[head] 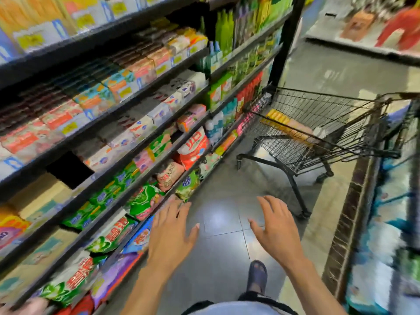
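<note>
cart holds a yellow pack — left hand and right hand, fingers spread, gripping nothing.

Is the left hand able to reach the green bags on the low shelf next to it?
Probably yes. The left hand is open and holds nothing. Its fingertips are close beside the green bags, and nothing stands between them. The bags face the aisle with no cover in front.

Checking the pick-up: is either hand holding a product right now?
No, the left hand and right hand both hover with fingers spread above the floor, gripping nothing.
</note>
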Action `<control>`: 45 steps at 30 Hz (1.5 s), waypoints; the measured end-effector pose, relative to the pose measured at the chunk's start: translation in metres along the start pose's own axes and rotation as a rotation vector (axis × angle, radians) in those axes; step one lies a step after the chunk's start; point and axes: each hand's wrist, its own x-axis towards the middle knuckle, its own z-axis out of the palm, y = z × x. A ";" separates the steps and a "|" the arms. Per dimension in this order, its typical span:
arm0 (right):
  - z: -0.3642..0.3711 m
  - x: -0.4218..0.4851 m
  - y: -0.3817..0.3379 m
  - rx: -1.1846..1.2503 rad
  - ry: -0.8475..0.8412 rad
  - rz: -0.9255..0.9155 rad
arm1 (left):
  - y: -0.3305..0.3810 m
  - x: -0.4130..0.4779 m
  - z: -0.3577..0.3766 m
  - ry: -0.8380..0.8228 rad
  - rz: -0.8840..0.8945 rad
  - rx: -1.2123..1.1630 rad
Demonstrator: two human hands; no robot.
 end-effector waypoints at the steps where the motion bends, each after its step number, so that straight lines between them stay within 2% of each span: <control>1: -0.004 0.007 0.015 -0.006 0.005 0.005 | 0.016 0.013 0.002 -0.003 0.010 -0.002; 10: -0.045 0.063 0.150 -0.018 0.022 0.121 | 0.156 0.132 0.035 -0.038 0.189 0.067; 16: -0.060 0.090 0.204 -0.007 0.028 0.248 | 0.214 0.197 0.043 -0.057 0.282 0.086; 28: -0.053 0.196 0.254 -0.034 0.029 0.470 | 0.240 0.361 0.066 -0.097 0.425 0.039; 37: -0.048 0.304 0.262 -0.061 0.076 0.660 | 0.257 0.510 0.067 -0.124 0.631 -0.012; 45: -0.046 0.364 0.288 -0.065 0.122 0.736 | 0.285 0.596 0.082 -0.180 0.747 -0.031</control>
